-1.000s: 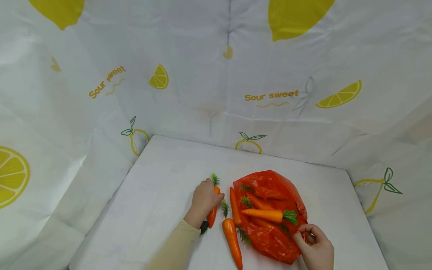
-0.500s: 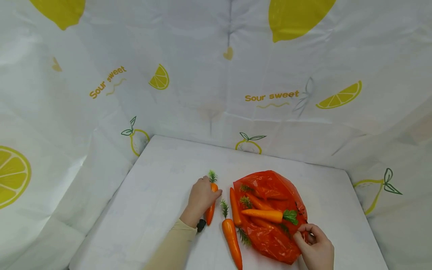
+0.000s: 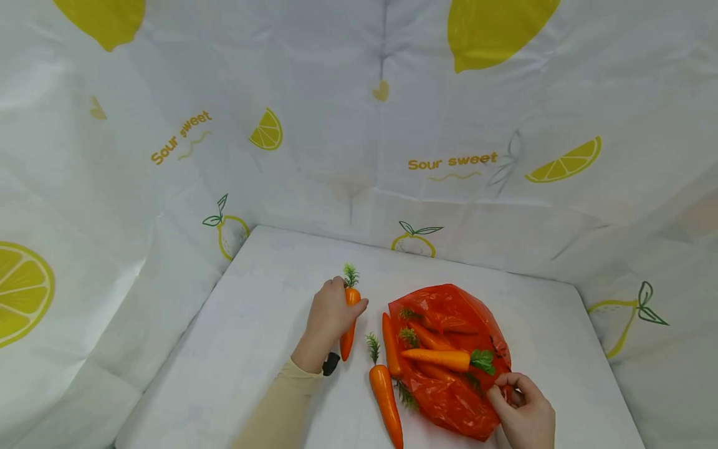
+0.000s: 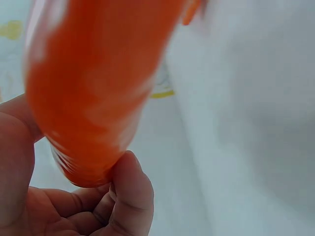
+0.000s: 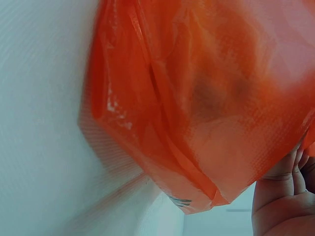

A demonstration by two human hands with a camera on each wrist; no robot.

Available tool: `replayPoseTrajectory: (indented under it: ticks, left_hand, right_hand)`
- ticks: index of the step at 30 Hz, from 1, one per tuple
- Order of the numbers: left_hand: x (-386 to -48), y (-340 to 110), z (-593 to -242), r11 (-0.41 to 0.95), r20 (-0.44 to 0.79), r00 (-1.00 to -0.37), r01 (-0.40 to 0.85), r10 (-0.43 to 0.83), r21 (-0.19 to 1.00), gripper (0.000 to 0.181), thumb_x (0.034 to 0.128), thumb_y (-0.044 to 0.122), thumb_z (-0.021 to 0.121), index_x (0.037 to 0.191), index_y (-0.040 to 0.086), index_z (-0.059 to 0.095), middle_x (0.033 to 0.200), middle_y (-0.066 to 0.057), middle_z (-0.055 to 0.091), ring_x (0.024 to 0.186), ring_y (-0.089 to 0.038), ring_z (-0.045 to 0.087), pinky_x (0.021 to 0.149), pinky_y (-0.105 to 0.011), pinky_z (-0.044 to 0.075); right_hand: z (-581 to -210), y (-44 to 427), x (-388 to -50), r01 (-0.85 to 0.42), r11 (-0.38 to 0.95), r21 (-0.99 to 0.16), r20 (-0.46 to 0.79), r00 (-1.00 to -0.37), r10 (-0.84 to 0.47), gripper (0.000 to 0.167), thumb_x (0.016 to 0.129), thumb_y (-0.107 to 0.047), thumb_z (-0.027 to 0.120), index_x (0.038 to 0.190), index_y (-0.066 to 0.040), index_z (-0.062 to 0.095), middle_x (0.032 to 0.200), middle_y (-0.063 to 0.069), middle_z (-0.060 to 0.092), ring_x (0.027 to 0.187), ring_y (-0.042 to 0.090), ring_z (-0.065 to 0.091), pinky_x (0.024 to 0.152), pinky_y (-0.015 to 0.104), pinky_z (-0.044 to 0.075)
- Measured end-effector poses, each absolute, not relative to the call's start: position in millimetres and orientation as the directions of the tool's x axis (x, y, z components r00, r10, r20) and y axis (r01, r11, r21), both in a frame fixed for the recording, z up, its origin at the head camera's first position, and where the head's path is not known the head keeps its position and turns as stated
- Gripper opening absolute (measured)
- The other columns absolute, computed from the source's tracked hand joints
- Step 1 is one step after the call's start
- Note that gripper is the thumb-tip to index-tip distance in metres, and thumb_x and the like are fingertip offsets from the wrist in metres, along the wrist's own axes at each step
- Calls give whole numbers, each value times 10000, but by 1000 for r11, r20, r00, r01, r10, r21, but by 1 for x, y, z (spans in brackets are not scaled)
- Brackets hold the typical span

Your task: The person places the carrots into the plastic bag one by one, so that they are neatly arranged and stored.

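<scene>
My left hand (image 3: 330,312) holds an orange carrot (image 3: 348,340) by its thick upper part, its green frond pointing away from me. In the left wrist view the carrot (image 4: 98,93) fills the top left, gripped between thumb and fingers. My right hand (image 3: 527,408) pinches the near right edge of a red plastic bag (image 3: 468,415). Several carrots lie in or on the bag, partly covered by its film; one carrot (image 3: 434,357) with a leafy green top lies across them. The right wrist view shows the bag (image 5: 147,113) close up, with fingers at its rim.
Another carrot (image 3: 386,399) lies on the white table (image 3: 269,280) between my left hand and the bag. One carrot (image 3: 391,343) rests along the bag's left edge. A small black object (image 3: 331,363) sits at my left wrist. A lemon-printed sheet (image 3: 314,174) stands behind the table.
My left hand has moved away from me and slightly left, carrying the carrot with it. The right hand and the bag have stayed in place.
</scene>
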State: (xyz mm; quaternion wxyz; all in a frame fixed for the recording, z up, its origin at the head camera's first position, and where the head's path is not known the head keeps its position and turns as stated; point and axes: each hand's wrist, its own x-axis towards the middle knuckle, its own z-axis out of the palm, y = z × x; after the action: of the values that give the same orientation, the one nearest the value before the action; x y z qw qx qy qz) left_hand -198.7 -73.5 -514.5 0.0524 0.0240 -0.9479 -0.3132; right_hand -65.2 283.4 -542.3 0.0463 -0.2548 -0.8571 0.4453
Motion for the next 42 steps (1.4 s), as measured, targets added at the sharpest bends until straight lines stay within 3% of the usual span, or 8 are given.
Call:
replayPoseTrajectory:
  ticks: [15, 24, 32, 42]
  left_hand:
    - [-201, -50, -464, 772, 127, -992, 71, -13, 632, 647, 968, 505, 856, 1338, 15, 654, 1161, -117, 689, 849, -204, 679, 717, -310, 653]
    - [-191, -25, -442, 745, 243, -967, 220, 79, 629, 603, 966, 511, 860, 1317, 64, 661, 1201, -77, 671, 876, -162, 661, 722, -237, 618]
    - [-183, -5, -439, 685, 437, -868, 468, 237, 558, 533, 964, 477, 876, 1260, 86, 667, 1173, -29, 656, 867, -107, 604, 711, -133, 535]
    - [-179, 26, -438, 673, 569, -703, 668, 428, 319, 554, 943, 496, 897, 1270, 105, 680, 1164, 12, 676, 975, -87, 653, 870, -130, 578]
  right_hand:
    - [-542, 285, -65, 387, 452, -804, -152, -868, 472, 241, 932, -96, 794, 1133, -14, 689, 720, 7, 662, 524, 155, 494, 472, 302, 417]
    - [-542, 284, -65, 388, 468, -794, -145, -868, 474, 237, 937, -115, 800, 1128, -23, 694, 689, 12, 637, 513, 153, 459, 466, 305, 393]
    - [-542, 284, -66, 391, 468, -793, -147, -867, 476, 236, 938, -117, 798, 1127, -24, 693, 713, 6, 647, 519, 157, 471, 471, 303, 399]
    - [-541, 284, -66, 411, 455, -790, -166, -858, 487, 236, 939, -124, 799, 1131, -28, 699, 820, -1, 685, 535, 177, 497, 481, 307, 419]
